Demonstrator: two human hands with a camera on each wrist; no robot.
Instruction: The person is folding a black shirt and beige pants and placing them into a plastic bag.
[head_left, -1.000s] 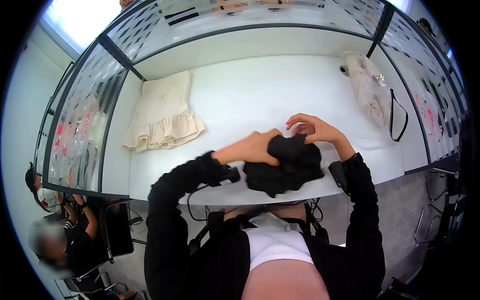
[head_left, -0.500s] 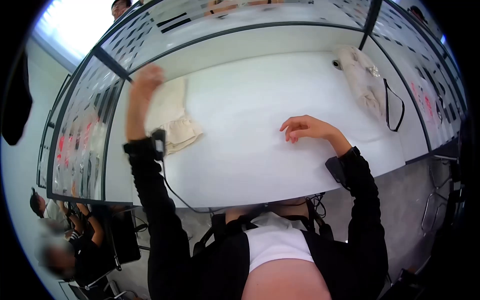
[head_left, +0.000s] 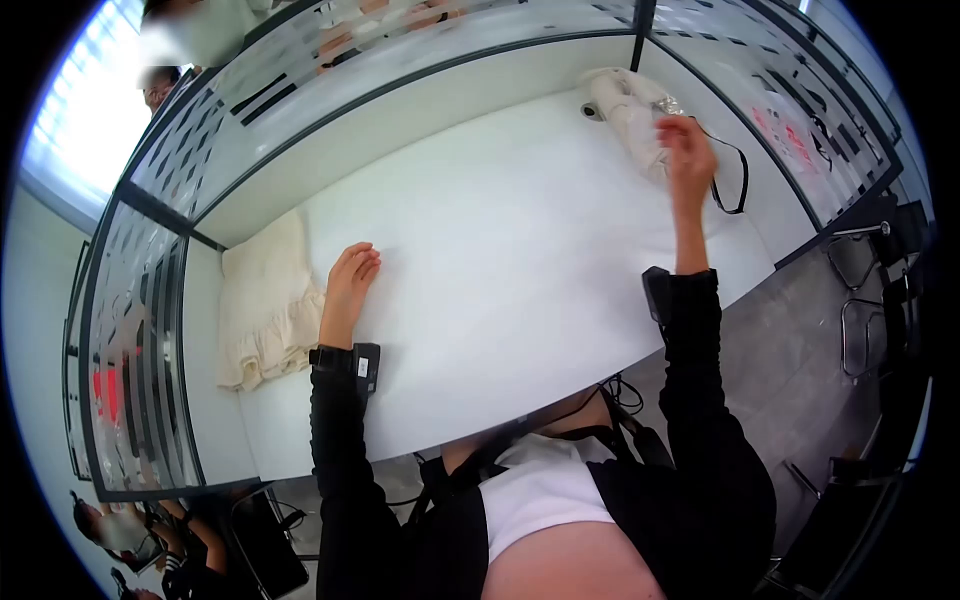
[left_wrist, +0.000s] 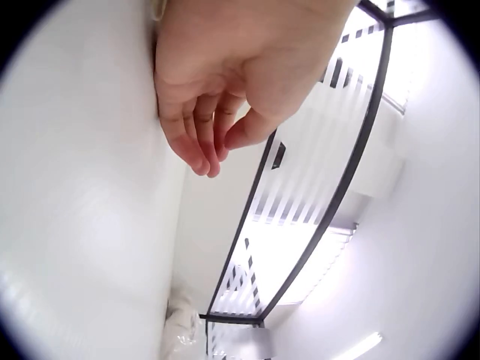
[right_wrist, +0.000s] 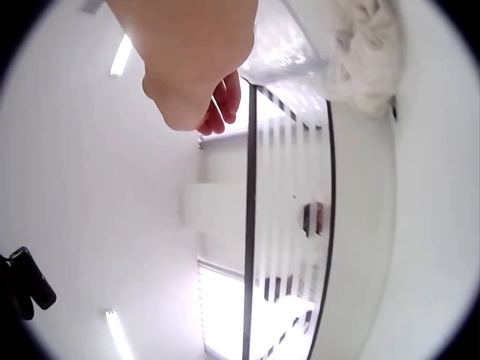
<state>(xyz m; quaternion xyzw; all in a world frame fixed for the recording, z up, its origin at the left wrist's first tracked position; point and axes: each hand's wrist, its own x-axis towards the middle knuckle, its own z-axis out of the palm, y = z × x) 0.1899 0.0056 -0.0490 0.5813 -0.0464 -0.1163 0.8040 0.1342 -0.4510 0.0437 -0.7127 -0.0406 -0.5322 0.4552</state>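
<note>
My left hand (head_left: 354,272) is over the left part of the white table, beside a folded cream ruffled garment (head_left: 268,310). Its fingers are loosely bent with nothing between them, as the left wrist view also shows. Reaching out on the right, my right hand (head_left: 688,158) is blurred and overlaps the edge of a rolled beige cloth bundle (head_left: 628,118) in the head view. From the right wrist, its fingers (right_wrist: 232,94) appear loosely bent and hold nothing visible. The bundle (right_wrist: 373,56) lies beyond that hand, near some clear plastic (right_wrist: 281,45).
Striped clear partitions (head_left: 800,125) in dark frames enclose the white table (head_left: 480,270) at the back and sides. A black strap loop (head_left: 743,185) hangs by the bundle. Cables (head_left: 622,392) trail at the table's front edge. Other people sit at lower left.
A black crumpled cloth, in both hands one second ago, left the table as my left hand swung up left. That hand has since come down; my right hand has moved right to the bundle.
</note>
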